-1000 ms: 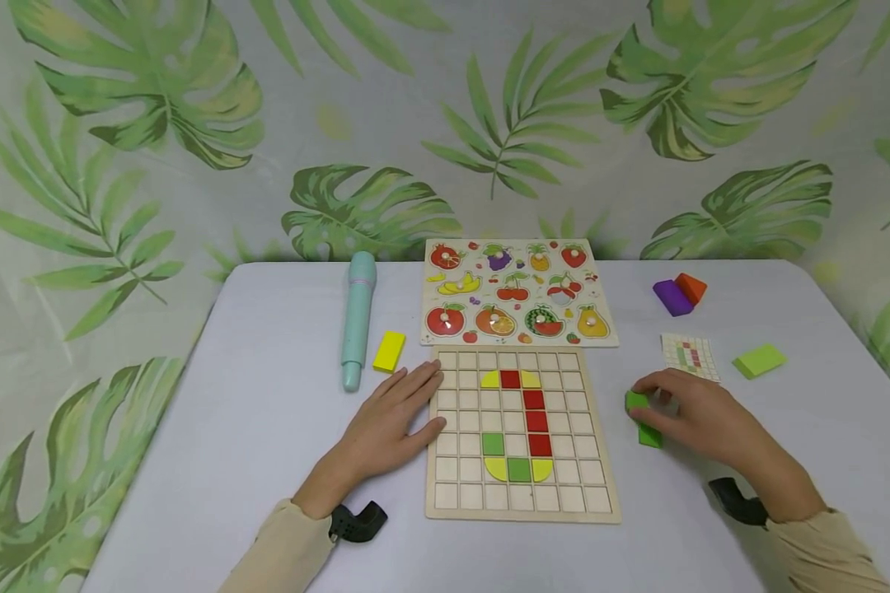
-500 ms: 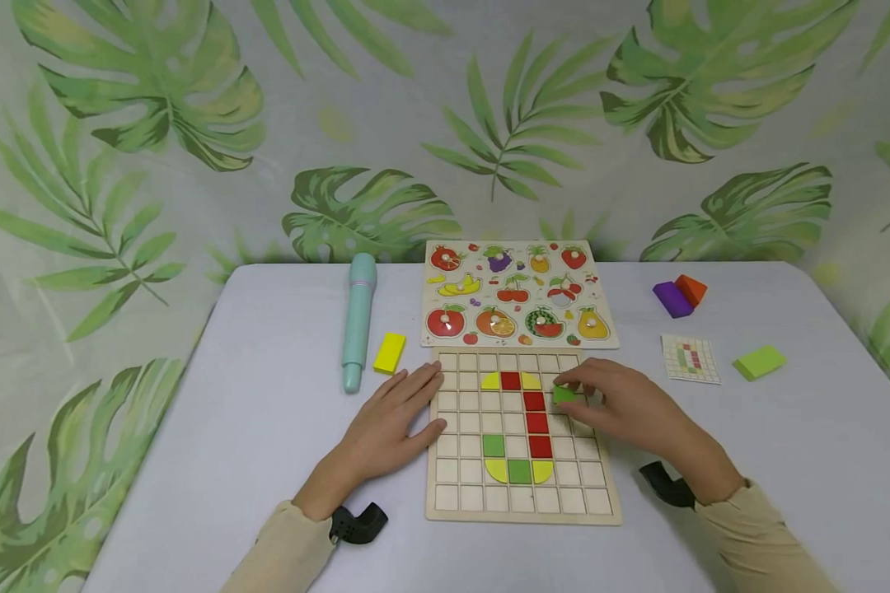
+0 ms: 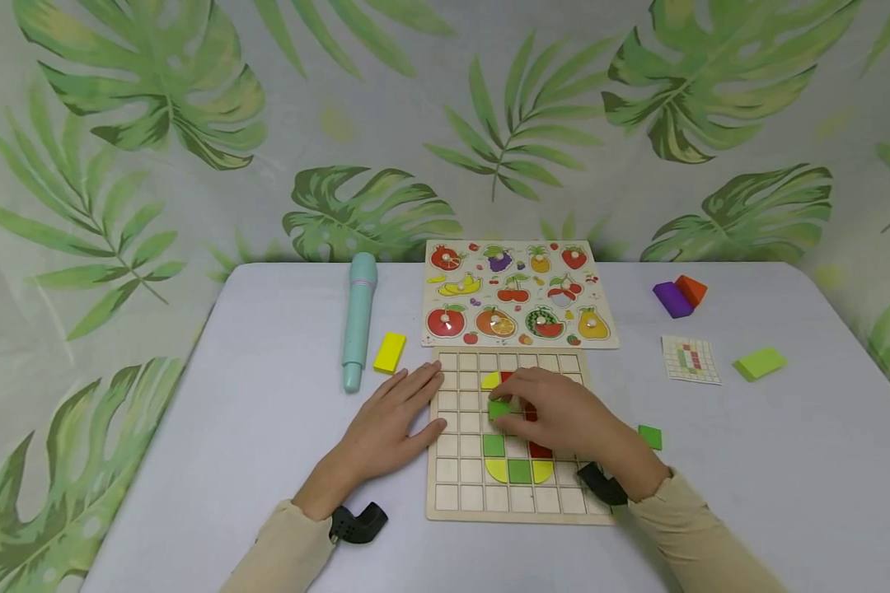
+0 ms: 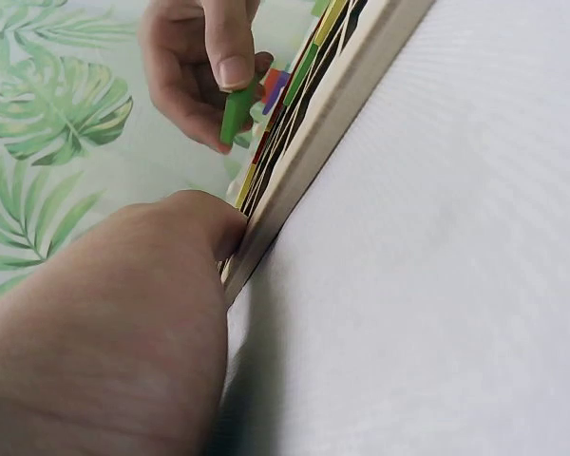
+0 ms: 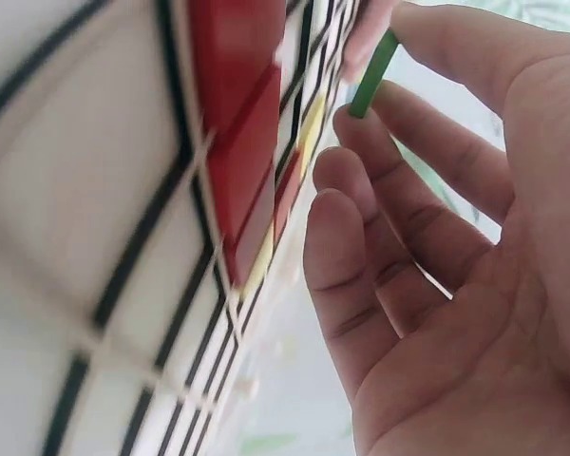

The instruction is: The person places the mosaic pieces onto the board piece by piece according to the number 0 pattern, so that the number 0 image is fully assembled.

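My right hand [image 3: 559, 412] pinches a green square tile [image 3: 498, 410] between thumb and fingertips, over the left part of the wooden grid board [image 3: 448, 498]. In the left wrist view the tile [image 4: 236, 116] is tilted and apart from the board. My left hand [image 3: 395, 428] lies with extended fingers at the board's left edge, fingertips touching it. Red, green and yellow tiles sit in the grid; two green squares [image 3: 519, 472] are at the lower left of the pattern. My right hand partly covers the red tiles [image 3: 540, 450]. In the right wrist view the green tile [image 5: 373, 76] shows edge-on.
A loose green tile [image 3: 649, 437] lies right of the board. Farther right are a pattern card [image 3: 691, 359], a light green block [image 3: 760, 362], and purple [image 3: 672, 298] and orange [image 3: 691, 288] pieces. A fruit puzzle [image 3: 519, 294], yellow block [image 3: 389, 352] and turquoise microphone-shaped object [image 3: 358, 321] lie behind and left.
My right hand has picked up a green tile from right of the board and carried it left over the grid. One green tile stays there. My left hand has not moved.
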The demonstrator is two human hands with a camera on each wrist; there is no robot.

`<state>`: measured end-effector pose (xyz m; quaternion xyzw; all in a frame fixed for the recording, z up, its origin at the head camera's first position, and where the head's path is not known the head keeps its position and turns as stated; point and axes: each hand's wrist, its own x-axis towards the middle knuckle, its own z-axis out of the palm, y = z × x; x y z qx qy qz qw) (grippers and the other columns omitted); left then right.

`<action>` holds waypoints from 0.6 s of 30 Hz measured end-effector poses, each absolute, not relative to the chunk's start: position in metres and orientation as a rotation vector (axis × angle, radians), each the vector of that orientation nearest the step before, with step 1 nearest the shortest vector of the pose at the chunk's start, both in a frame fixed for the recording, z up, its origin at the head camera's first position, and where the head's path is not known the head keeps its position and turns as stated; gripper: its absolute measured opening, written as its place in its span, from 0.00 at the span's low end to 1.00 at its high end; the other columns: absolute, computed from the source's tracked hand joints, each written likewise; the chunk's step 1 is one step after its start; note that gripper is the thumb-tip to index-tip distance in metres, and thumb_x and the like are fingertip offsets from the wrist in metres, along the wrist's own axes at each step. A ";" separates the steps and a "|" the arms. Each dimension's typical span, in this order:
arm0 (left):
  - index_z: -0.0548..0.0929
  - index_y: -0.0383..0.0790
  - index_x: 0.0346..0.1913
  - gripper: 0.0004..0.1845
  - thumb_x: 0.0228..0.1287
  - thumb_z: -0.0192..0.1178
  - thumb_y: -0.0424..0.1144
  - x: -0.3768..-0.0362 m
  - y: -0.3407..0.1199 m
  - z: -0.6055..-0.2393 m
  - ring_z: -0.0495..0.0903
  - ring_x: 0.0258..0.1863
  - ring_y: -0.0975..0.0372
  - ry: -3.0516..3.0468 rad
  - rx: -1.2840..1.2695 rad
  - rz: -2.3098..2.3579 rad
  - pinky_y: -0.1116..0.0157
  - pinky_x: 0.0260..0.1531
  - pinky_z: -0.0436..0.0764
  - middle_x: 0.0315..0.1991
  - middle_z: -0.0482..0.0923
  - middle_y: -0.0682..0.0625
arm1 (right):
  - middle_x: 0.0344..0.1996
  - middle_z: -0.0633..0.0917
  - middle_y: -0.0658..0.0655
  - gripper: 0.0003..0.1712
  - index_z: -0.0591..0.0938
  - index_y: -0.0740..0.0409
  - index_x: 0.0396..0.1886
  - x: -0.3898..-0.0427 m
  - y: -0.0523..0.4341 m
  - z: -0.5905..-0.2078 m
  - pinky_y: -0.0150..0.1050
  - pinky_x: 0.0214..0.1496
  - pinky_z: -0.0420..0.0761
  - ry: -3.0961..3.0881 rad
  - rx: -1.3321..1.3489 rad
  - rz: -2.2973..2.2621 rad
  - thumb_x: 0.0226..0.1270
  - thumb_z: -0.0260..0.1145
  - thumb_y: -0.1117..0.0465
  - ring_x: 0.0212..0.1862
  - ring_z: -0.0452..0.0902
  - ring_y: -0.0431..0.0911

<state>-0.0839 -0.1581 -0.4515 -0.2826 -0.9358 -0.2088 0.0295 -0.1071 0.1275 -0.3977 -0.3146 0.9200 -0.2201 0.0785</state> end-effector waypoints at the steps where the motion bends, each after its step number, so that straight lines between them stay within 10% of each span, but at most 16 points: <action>1: 0.66 0.39 0.78 0.36 0.75 0.57 0.54 -0.084 -0.158 -0.451 0.57 0.81 0.60 -2.884 -0.872 -0.644 0.56 0.81 0.55 0.81 0.59 0.50 | 0.38 0.82 0.39 0.18 0.87 0.44 0.53 -0.107 0.125 -0.398 0.35 0.43 0.80 2.752 -0.949 -0.648 0.66 0.74 0.45 0.37 0.73 0.36; 18: 0.64 0.40 0.79 0.37 0.75 0.56 0.55 -0.085 -0.158 -0.451 0.55 0.81 0.61 -2.918 -0.865 -0.631 0.56 0.82 0.54 0.82 0.58 0.51 | 0.47 0.86 0.42 0.17 0.88 0.44 0.51 -0.100 0.127 -0.396 0.44 0.55 0.85 2.743 -0.932 -0.599 0.67 0.73 0.45 0.49 0.79 0.41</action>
